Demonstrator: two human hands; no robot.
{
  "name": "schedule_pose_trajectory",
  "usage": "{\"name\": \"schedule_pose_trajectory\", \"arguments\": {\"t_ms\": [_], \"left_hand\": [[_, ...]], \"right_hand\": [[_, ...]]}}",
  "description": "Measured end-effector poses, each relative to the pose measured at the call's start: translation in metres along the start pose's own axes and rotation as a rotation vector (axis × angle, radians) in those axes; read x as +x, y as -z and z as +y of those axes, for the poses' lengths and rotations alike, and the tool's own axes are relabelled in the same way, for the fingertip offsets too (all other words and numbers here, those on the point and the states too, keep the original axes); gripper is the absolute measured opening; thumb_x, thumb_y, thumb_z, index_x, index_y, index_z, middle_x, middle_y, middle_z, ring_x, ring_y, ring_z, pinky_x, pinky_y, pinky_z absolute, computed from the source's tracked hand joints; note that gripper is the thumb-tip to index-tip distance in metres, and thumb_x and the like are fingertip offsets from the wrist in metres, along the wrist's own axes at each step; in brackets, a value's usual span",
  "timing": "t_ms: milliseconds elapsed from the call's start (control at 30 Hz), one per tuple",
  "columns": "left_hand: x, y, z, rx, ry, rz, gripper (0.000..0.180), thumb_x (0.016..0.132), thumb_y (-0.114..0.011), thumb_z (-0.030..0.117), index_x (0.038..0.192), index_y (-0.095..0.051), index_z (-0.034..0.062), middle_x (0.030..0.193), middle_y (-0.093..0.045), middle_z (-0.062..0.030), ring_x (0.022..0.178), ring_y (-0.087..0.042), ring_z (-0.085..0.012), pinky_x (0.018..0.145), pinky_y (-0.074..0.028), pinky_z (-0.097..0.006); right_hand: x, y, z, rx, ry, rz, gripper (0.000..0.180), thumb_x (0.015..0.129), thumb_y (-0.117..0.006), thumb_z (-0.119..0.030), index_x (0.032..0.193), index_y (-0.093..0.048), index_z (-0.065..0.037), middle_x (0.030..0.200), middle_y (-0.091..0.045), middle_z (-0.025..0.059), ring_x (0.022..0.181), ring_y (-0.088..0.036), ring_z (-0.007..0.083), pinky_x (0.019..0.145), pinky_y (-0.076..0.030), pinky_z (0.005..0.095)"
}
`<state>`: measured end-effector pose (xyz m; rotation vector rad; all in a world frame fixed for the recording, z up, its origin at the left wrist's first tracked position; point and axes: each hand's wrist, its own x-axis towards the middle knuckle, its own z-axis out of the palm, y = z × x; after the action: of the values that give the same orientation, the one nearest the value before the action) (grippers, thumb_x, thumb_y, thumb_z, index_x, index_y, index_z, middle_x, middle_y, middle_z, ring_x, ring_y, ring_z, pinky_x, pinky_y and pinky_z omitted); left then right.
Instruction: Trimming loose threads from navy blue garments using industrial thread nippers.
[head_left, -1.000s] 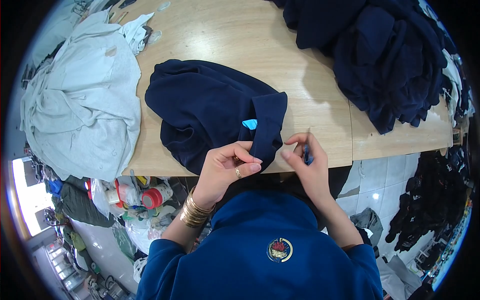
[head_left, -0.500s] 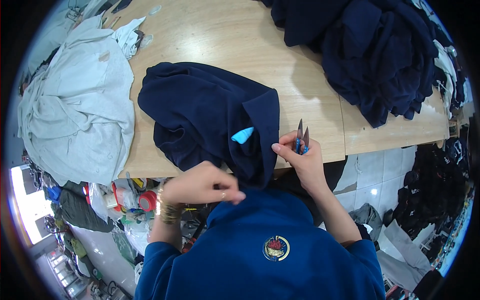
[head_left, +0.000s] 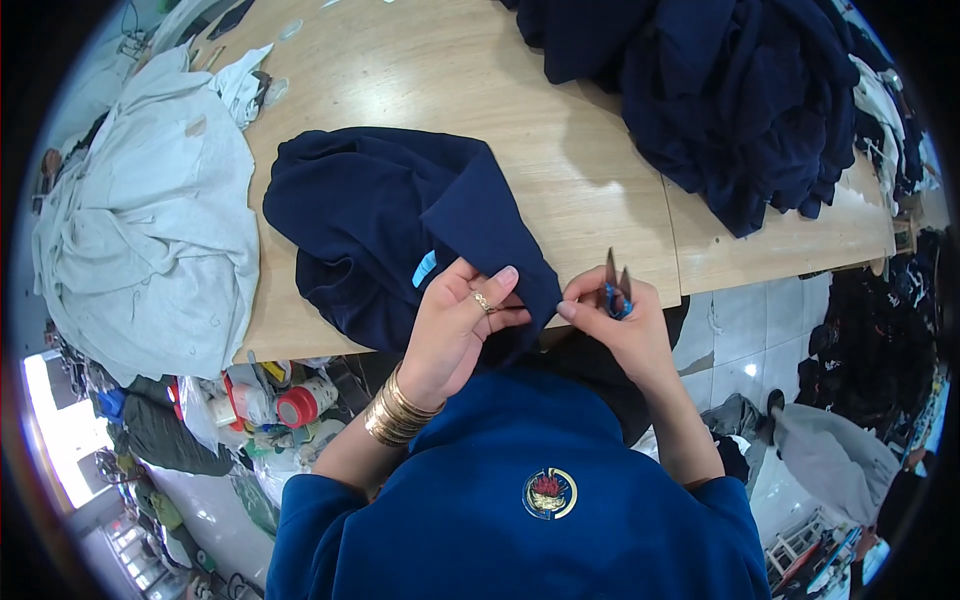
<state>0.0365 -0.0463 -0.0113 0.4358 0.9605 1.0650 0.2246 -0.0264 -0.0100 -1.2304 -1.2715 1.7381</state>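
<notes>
A navy garment (head_left: 370, 200) lies bunched on the wooden table, its near folds hanging over the front edge. A small light-blue piece (head_left: 425, 268) shows among its folds. My left hand (head_left: 455, 325), with a ring and gold bangles, rests against the garment beside that piece, fingers bent and apart. Closed around blue-handled thread snips (head_left: 615, 290), my right hand (head_left: 635, 335) has the blades pointing up and away. Its thumb and forefinger also pinch the garment's right edge. The blades stand clear of the cloth.
Pale grey cloth (head_left: 150, 210) is heaped at the table's left. More navy garments (head_left: 740, 110) are piled at the far right. Below the table's left edge are bags and a red-lidded container (head_left: 298, 405). Dark cloth (head_left: 875, 350) lies on the right-hand floor.
My left hand has turned and moved up and right onto the garment. The garment's right flap has shifted left at the top. The right hand still holds the snips at the edge.
</notes>
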Motion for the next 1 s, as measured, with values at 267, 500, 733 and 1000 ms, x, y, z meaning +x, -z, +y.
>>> {"name": "schedule_pose_trajectory", "arguments": {"t_ms": [267, 500, 733, 1000], "left_hand": [[-0.003, -0.002, 0.002, 0.015, 0.013, -0.016, 0.027, 0.093, -0.052, 0.020, 0.113, -0.046, 0.0031, 0.103, -0.062, -0.0109, 0.091, -0.064, -0.0198, 0.080, -0.054, -0.036], [-0.009, -0.004, 0.008, 0.025, 0.010, -0.020, 0.031, 0.098, -0.040, 0.023, 0.123, -0.038, 0.0058, 0.110, -0.058, -0.0148, 0.096, -0.063, -0.0241, 0.082, -0.053, -0.038], [-0.009, 0.000, 0.006, 0.030, -0.010, -0.017, 0.032, 0.099, -0.038, 0.025, 0.124, -0.037, 0.0054, 0.111, -0.058, -0.0155, 0.099, -0.062, -0.0261, 0.083, -0.053, -0.039], [0.020, 0.015, 0.023, 0.591, -0.422, -0.253, 0.045, 0.093, -0.051, 0.013, 0.132, -0.032, 0.0009, 0.128, -0.047, -0.0215, 0.114, -0.053, -0.0302, 0.098, -0.040, -0.040]], "right_hand": [[-0.009, 0.012, 0.005, -0.033, 0.101, 0.177, 0.007, 0.081, -0.067, -0.007, 0.083, -0.062, -0.002, 0.066, -0.053, -0.0060, 0.057, -0.040, -0.0006, 0.052, -0.028, 0.0159], [-0.012, 0.009, 0.004, -0.139, 0.135, 0.224, 0.008, 0.081, -0.067, -0.009, 0.085, -0.062, -0.003, 0.063, -0.051, -0.0061, 0.055, -0.036, -0.0007, 0.050, -0.025, 0.0159], [-0.012, -0.001, -0.003, -0.267, 0.135, 0.247, 0.018, 0.078, -0.070, -0.010, 0.091, -0.060, -0.003, 0.062, -0.051, -0.0016, 0.057, -0.043, 0.0030, 0.050, -0.033, 0.0179], [0.036, 0.010, -0.009, -0.293, 0.357, 0.525, 0.018, 0.074, -0.067, -0.006, 0.090, -0.061, -0.001, 0.067, -0.055, 0.0048, 0.062, -0.051, 0.0078, 0.057, -0.041, 0.0238]]}}
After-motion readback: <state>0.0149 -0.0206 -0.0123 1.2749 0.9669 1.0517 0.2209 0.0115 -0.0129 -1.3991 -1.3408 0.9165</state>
